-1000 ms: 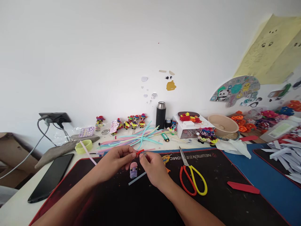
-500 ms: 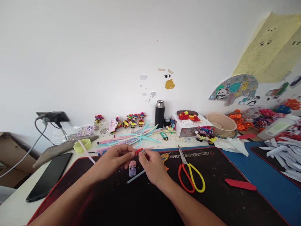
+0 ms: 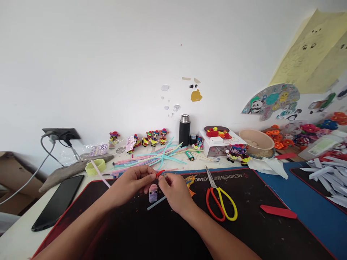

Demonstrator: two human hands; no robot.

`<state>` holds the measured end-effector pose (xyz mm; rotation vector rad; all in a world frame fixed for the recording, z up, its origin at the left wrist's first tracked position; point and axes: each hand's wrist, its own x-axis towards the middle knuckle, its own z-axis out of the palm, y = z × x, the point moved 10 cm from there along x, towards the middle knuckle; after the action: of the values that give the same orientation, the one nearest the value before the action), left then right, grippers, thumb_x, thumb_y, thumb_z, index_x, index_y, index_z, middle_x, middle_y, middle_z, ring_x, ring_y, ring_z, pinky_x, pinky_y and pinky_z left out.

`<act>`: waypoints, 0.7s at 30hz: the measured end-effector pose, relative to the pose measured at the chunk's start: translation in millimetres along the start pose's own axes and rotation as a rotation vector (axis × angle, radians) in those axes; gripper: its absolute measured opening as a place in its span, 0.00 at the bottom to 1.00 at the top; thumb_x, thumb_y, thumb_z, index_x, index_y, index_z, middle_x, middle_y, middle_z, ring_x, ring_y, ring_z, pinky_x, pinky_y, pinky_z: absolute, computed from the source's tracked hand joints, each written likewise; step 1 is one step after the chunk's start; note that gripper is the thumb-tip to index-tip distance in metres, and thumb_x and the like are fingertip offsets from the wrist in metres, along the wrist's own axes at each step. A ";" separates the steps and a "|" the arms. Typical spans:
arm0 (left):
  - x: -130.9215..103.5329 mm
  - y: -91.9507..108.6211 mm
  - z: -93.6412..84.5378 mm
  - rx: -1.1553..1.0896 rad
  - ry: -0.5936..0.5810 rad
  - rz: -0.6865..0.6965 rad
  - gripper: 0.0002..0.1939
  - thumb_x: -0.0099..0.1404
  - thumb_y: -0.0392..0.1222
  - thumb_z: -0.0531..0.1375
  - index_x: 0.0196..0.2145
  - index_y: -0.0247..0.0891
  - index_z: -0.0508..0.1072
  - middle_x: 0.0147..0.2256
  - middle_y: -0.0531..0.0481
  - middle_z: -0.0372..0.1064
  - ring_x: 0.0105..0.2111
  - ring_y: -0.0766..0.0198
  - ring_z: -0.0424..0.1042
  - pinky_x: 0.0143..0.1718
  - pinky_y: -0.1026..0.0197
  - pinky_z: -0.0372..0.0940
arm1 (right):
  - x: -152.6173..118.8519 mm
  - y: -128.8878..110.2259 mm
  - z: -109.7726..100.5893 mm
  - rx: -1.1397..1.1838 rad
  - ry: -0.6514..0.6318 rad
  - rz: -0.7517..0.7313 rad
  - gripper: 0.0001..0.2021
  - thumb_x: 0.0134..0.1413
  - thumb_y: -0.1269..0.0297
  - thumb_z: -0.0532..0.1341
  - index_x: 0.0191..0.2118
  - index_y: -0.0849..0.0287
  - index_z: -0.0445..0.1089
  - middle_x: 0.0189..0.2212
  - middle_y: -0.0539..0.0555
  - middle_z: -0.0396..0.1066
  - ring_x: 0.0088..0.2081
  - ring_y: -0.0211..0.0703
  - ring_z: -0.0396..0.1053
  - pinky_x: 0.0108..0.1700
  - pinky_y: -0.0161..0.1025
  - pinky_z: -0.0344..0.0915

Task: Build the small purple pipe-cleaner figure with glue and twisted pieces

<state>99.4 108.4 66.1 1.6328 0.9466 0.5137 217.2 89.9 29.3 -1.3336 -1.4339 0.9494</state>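
My left hand (image 3: 137,182) pinches a small red strip (image 3: 160,173), possibly chenille stem, between thumb and fingers. At its other end, my right hand (image 3: 177,193) is closed with thumb against forefinger. A tiny greyish bit shows at those fingertips, too small to name. Just below the hands, a fuzzy pink and purple figure (image 3: 153,194) with dark eyes stands on the black mat (image 3: 130,231). From under my right hand a pale blue strip (image 3: 156,204) sticks out to the left. A yellow and orange piece (image 3: 191,185) lies behind that hand, partly hidden.
Scissors (image 3: 213,186) with red and yellow handles lie right of my hands. Pastel chenille stems (image 3: 146,157) are heaped behind the mat. A black flask (image 3: 184,131) stands by the wall near a white box (image 3: 208,148). A black phone-like slab (image 3: 58,202) lies left.
My right hand has shifted very slightly left at the fingertips, so more of the yellow and orange piece shows. The view has turned a little; my left hand keeps its pinch.
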 end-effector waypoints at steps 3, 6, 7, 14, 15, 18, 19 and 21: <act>0.2 -0.6 -1.2 0.009 0.001 -0.004 0.28 0.63 0.68 0.63 0.34 0.36 0.73 0.22 0.58 0.64 0.22 0.68 0.59 0.26 0.65 0.54 | -0.3 -0.5 1.2 -0.027 -0.003 -0.018 0.16 0.63 0.62 0.59 0.23 0.59 0.70 0.18 0.46 0.65 0.22 0.36 0.59 0.26 0.36 0.49; 0.9 -2.8 -0.3 0.016 -0.014 -0.010 0.28 0.64 0.68 0.63 0.33 0.36 0.73 0.21 0.58 0.63 0.22 0.68 0.58 0.26 0.65 0.54 | -0.4 -0.5 -0.2 -0.046 0.007 -0.015 0.16 0.63 0.63 0.59 0.23 0.59 0.71 0.18 0.46 0.66 0.21 0.36 0.59 0.26 0.35 0.48; 1.2 -4.4 0.2 0.012 -0.020 -0.017 0.27 0.64 0.68 0.63 0.33 0.36 0.73 0.21 0.58 0.63 0.22 0.68 0.58 0.26 0.64 0.53 | -0.2 0.0 -0.8 -0.043 0.010 -0.010 0.16 0.62 0.64 0.59 0.23 0.59 0.71 0.18 0.46 0.66 0.21 0.36 0.59 0.26 0.35 0.48; 1.3 -18.3 -3.4 -0.085 -0.013 -0.061 0.24 0.64 0.64 0.65 0.31 0.37 0.73 0.20 0.58 0.63 0.21 0.69 0.56 0.25 0.64 0.51 | 0.1 6.0 7.1 0.065 -0.064 -0.039 0.17 0.66 0.58 0.60 0.27 0.60 0.73 0.22 0.49 0.71 0.24 0.38 0.64 0.27 0.34 0.53; 1.4 -19.7 -5.2 -0.105 -0.002 -0.062 0.24 0.64 0.63 0.65 0.31 0.37 0.73 0.19 0.58 0.62 0.21 0.69 0.56 0.25 0.65 0.50 | -0.3 6.9 9.3 0.085 -0.083 -0.042 0.17 0.66 0.56 0.60 0.28 0.60 0.73 0.23 0.49 0.71 0.25 0.38 0.64 0.28 0.34 0.54; 2.6 -20.7 -10.2 -0.154 0.033 -0.059 0.23 0.64 0.62 0.66 0.31 0.37 0.72 0.18 0.58 0.62 0.21 0.69 0.55 0.24 0.65 0.49 | -0.9 5.4 13.8 0.165 -0.135 -0.056 0.19 0.67 0.51 0.60 0.29 0.60 0.71 0.24 0.49 0.69 0.27 0.39 0.64 0.30 0.34 0.57; 3.0 -20.1 -11.0 -0.164 0.039 -0.056 0.23 0.63 0.62 0.66 0.30 0.37 0.72 0.18 0.58 0.62 0.21 0.70 0.54 0.24 0.65 0.48 | -0.9 3.4 14.3 0.201 -0.151 -0.063 0.20 0.67 0.50 0.60 0.29 0.59 0.70 0.24 0.48 0.68 0.27 0.39 0.63 0.30 0.34 0.57; 3.4 -19.0 -11.7 -0.176 0.043 -0.053 0.23 0.63 0.62 0.67 0.30 0.37 0.72 0.18 0.58 0.61 0.21 0.70 0.53 0.24 0.65 0.48 | -0.4 -0.6 15.0 0.293 -0.186 -0.064 0.21 0.66 0.47 0.60 0.29 0.58 0.68 0.23 0.46 0.62 0.26 0.37 0.58 0.29 0.34 0.55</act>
<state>86.7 119.2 50.9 1.4402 0.9465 0.5812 202.6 90.2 25.8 -1.0003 -1.4026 1.2148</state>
